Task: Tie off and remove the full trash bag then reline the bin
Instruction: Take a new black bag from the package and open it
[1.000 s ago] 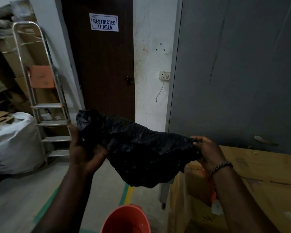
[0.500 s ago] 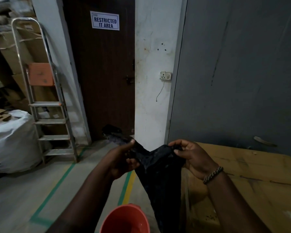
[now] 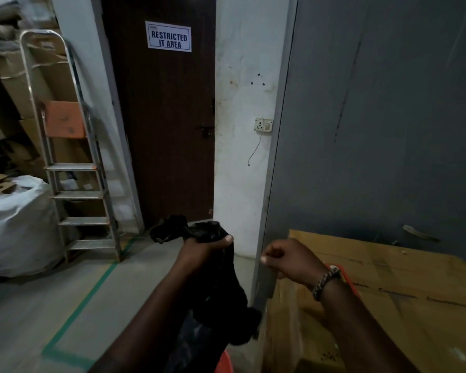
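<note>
A black trash bag (image 3: 221, 297) hangs bunched from my left hand (image 3: 203, 246), which grips it near its top, with a crumpled end sticking out to the left. My right hand (image 3: 288, 255) is off to the right of the bag, fingers curled, holding nothing that I can see. Only a small sliver of the orange bin (image 3: 223, 363) shows at the bottom edge, below the hanging bag; my left forearm and the bag hide most of it.
A large cardboard box (image 3: 388, 292) stands close on the right against a grey partition (image 3: 374, 117). A metal stepladder (image 3: 76, 184) and a white sack (image 3: 16, 224) are at the left. A brown door (image 3: 167, 117) is ahead. Green tape (image 3: 86, 300) marks the floor.
Both hands held the bag's top edge together before. Now my right hand has let go and moved right, while my left hand has gathered the bag into a bunch.
</note>
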`<state>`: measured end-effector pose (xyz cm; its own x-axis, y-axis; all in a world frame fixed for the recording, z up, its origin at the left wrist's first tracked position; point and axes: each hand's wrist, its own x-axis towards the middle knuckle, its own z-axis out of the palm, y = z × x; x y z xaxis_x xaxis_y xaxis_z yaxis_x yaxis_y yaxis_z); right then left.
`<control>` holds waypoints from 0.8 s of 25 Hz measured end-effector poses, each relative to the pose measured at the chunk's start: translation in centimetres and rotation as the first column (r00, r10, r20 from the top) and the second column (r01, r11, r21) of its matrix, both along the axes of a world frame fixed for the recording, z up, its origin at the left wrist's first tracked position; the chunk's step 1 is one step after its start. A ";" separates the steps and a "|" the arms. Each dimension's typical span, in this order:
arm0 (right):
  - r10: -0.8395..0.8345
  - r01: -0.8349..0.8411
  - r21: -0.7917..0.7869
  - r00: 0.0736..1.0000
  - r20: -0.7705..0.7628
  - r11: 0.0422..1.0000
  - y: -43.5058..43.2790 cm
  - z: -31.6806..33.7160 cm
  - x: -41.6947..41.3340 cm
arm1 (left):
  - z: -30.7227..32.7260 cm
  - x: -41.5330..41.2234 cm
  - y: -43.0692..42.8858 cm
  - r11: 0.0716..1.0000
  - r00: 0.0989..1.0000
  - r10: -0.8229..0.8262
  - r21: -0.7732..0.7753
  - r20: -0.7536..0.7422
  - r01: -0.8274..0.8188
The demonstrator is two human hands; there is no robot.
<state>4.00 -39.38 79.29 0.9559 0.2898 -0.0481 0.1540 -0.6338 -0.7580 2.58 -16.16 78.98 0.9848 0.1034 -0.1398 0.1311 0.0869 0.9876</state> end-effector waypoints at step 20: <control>-0.273 0.208 0.282 0.938 0.214 0.937 -1.8 -3.4 5.1 | -1.2 0.5 4.9 0.844 0.858 0.475 -0.173 -0.197 -0.507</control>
<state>9.11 -41.21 75.89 0.9701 0.0212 0.2417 0.2232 -0.4685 -0.8548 3.10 -11.31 77.82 0.7807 0.5200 -0.3467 0.1513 0.3810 0.9121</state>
